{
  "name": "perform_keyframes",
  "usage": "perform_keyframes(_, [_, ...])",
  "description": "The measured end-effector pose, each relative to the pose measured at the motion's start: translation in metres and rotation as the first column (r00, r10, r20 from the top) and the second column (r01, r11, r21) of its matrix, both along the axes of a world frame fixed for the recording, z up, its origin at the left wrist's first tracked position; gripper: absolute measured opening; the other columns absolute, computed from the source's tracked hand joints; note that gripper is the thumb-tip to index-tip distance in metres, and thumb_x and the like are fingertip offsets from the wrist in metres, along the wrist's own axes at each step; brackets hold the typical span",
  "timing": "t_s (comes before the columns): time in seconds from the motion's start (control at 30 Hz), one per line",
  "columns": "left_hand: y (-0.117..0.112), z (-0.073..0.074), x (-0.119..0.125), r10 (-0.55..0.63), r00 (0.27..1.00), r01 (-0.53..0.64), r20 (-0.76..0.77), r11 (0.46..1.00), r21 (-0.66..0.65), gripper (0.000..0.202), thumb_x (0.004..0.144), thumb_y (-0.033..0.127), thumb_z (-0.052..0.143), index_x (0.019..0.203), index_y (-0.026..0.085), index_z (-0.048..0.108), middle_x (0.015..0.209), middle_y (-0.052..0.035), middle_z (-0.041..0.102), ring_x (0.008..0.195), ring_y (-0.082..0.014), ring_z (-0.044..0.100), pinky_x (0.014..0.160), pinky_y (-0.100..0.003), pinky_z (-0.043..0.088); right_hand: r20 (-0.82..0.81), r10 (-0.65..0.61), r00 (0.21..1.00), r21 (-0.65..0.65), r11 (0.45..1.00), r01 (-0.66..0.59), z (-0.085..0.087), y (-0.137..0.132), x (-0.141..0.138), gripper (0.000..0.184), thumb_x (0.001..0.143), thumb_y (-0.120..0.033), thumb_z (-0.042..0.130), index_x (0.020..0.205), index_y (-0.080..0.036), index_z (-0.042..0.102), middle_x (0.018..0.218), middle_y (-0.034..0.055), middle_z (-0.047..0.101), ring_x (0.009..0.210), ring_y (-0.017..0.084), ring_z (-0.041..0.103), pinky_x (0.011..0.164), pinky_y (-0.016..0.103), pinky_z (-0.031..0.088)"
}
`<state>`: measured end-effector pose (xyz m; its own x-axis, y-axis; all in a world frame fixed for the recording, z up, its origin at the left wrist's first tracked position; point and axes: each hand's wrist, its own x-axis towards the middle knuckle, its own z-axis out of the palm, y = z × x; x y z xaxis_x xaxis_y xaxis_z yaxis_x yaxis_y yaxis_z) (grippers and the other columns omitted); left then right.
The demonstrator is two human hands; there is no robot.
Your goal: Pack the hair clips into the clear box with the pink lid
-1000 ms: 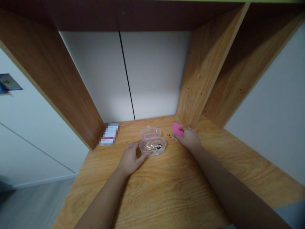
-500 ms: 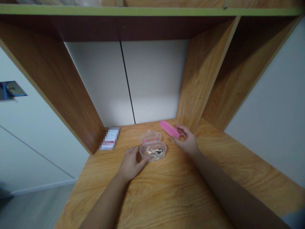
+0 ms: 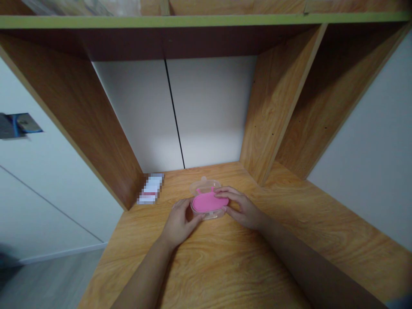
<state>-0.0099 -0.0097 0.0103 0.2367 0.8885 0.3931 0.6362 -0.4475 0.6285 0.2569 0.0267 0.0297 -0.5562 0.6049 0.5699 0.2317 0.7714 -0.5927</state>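
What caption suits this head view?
Left hand steadies a clear box; right hand holds a pink lid on it, on a wooden desk.

pink lid [image 3: 209, 201] hiding box [image 3: 210, 215] contents, card [image 3: 150, 194] blurred

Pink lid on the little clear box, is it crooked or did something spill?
Nothing stands out. The pink oval lid lies level on the clear plastic box, between the left hand and right hand. Nothing is spilled on the wooden desk.
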Motion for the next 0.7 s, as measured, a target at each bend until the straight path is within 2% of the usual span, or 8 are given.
perform_keyframes(0.17, [0.001, -0.003, 0.000, -0.001, 0.998, 0.000, 0.059, 1.000, 0.014, 0.050, 0.084, 0.042, 0.072, 0.127, 0.020, 0.060, 0.123, -0.0136, 0.068, 0.112, -0.0300, 0.065, 0.100, -0.048, 0.049, -0.079, 0.017, 0.997, -0.041, 0.999, -0.020, -0.004, -0.001, -0.008, 0.031, 0.095, -0.029, 0.061, 0.125, -0.027, 0.065, 0.131, 0.0114, 0.062, 0.127, 0.027, 0.056, 0.110, 0.050, 0.044])
perform_keyframes(0.33, [-0.001, -0.003, 0.000, -0.011, 0.981, 0.008, 0.192, 1.000, 0.012, 0.056, 0.080, 0.041, 0.076, 0.128, 0.020, 0.057, 0.124, -0.0143, 0.068, 0.113, -0.0298, 0.065, 0.100, -0.047, 0.050, -0.116, 0.017, 0.993, -0.079, 0.996, -0.027, -0.006, 0.000, -0.010, 0.033, 0.093, -0.032, 0.064, 0.126, -0.027, 0.065, 0.129, 0.0116, 0.063, 0.127, 0.027, 0.056, 0.111, 0.050, 0.042])
perform_keyframes(0.47, [-0.002, -0.002, 0.000, -0.017, 0.960, 0.027, 0.278, 0.999, -0.031, 0.048, 0.082, 0.042, 0.075, 0.122, 0.021, 0.061, 0.117, -0.0124, 0.070, 0.109, -0.0285, 0.066, 0.097, -0.043, 0.052, -0.136, 0.002, 0.991, -0.085, 0.996, -0.014, -0.009, 0.002, -0.008, 0.037, 0.092, -0.031, 0.066, 0.129, -0.026, 0.064, 0.130, 0.0122, 0.063, 0.127, 0.027, 0.056, 0.111, 0.050, 0.042])
perform_keyframes(0.57, [0.000, -0.004, 0.000, -0.024, 0.947, 0.042, 0.322, 0.998, -0.049, 0.042, 0.083, 0.041, 0.074, 0.118, 0.020, 0.063, 0.116, -0.0121, 0.071, 0.109, -0.0273, 0.066, 0.099, -0.042, 0.051, -0.103, -0.019, 0.995, -0.087, 0.996, 0.010, -0.011, 0.003, -0.007, 0.032, 0.092, -0.030, 0.065, 0.124, -0.025, 0.069, 0.131, 0.0125, 0.064, 0.127, 0.027, 0.057, 0.110, 0.049, 0.044])
perform_keyframes(0.7, [0.002, -0.006, 0.000, -0.027, 0.938, 0.056, 0.346, 0.996, -0.073, 0.045, 0.083, 0.040, 0.074, 0.121, 0.019, 0.062, 0.120, -0.0128, 0.070, 0.110, -0.0264, 0.066, 0.102, -0.043, 0.050, -0.018, -0.024, 1.000, -0.074, 0.997, 0.023, -0.012, 0.003, -0.003, 0.022, 0.094, -0.027, 0.061, 0.109, -0.026, 0.077, 0.134, 0.0118, 0.064, 0.127, 0.027, 0.059, 0.106, 0.049, 0.048])
